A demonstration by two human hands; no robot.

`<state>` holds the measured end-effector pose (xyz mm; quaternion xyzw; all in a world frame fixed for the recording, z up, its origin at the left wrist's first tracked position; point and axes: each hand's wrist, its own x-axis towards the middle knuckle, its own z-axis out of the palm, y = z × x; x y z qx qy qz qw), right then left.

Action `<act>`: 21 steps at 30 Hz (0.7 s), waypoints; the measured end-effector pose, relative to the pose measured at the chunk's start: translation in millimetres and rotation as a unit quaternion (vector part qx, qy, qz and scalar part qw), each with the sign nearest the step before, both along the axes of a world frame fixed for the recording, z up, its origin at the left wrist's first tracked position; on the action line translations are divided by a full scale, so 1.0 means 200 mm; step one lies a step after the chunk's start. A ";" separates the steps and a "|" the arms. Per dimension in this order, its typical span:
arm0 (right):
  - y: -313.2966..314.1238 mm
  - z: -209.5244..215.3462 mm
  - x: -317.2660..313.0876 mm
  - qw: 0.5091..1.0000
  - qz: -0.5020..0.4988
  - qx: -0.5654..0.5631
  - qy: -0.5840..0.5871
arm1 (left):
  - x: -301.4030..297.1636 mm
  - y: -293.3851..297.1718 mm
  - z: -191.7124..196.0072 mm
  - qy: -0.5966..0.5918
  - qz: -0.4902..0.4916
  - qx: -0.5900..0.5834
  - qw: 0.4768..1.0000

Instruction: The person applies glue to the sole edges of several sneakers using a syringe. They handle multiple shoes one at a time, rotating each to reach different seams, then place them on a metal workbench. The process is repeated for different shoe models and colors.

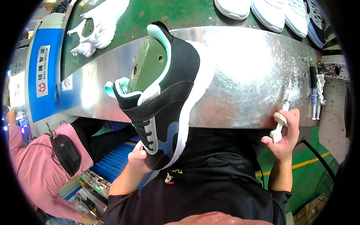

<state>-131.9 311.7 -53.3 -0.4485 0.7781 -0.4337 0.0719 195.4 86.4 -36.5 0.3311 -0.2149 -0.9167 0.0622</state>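
Note:
My left hand (137, 157) grips a black sneaker (175, 71) by its toe, with the heel pointing up and away over the metal table. The sneaker has mint-green lining, a thick white sole and a grey-blue patch at the side. A green shoe last (150, 63) fills its opening. Out to the right, my right hand (288, 137) is closed round a clear syringe (287, 98). Whitish, crusted material coats the syringe's flange and plunger end. Its tip points away from me, over the table, apart from the sneaker.
The shiny metal table (240, 75) borders a green belt (165, 15). White shoes (268, 13) stand at the far right, others (99, 26) far left. More syringes (314, 99) lie at the table's right end. A blue machine panel (47, 71) and a co-worker in pink (45, 161) are leftward.

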 end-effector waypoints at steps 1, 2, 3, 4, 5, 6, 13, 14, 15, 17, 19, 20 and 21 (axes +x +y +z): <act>0.00 0.00 0.00 1.000 -0.001 -0.001 0.000 | -0.01 0.00 0.02 -0.004 0.006 -0.008 1.000; 0.00 -0.01 0.00 1.000 -0.005 -0.001 -0.005 | -0.03 0.00 0.03 -0.007 0.012 -0.017 1.000; 0.00 -0.01 -0.01 1.000 -0.009 -0.001 -0.009 | -0.03 0.00 0.03 -0.008 0.024 -0.010 1.000; 0.00 -0.01 -0.01 1.000 -0.013 -0.001 -0.014 | -0.04 0.00 0.03 -0.010 0.035 -0.003 0.999; -0.01 -0.01 -0.02 1.000 -0.013 -0.005 -0.010 | -0.04 0.00 0.03 -0.013 0.046 0.004 0.999; -0.01 -0.02 -0.03 1.000 -0.014 -0.008 -0.007 | -0.04 0.00 0.03 -0.017 0.054 0.012 0.998; -0.05 -0.02 -0.07 1.000 -0.024 -0.017 0.003 | 0.01 -0.04 0.03 -0.011 0.070 0.031 0.997; -0.05 -0.02 -0.07 1.000 -0.022 -0.017 0.002 | 0.00 -0.04 0.03 -0.016 0.081 0.030 0.996; -0.05 -0.02 -0.07 1.000 -0.019 -0.016 0.001 | 0.00 -0.04 0.04 -0.020 0.091 0.028 0.995; -0.05 -0.02 -0.08 1.000 -0.016 -0.016 0.003 | 0.02 -0.05 0.04 -0.019 0.098 0.040 0.994; -0.05 -0.01 -0.08 1.000 -0.014 -0.015 0.009 | 0.07 -0.08 0.03 0.006 0.106 0.050 0.993; -0.05 -0.02 -0.08 1.000 -0.011 -0.017 0.015 | 0.08 -0.09 0.01 0.030 0.110 0.056 0.992; -0.05 -0.03 -0.09 1.000 -0.009 -0.019 0.020 | 0.07 -0.09 0.00 0.054 0.115 0.061 0.990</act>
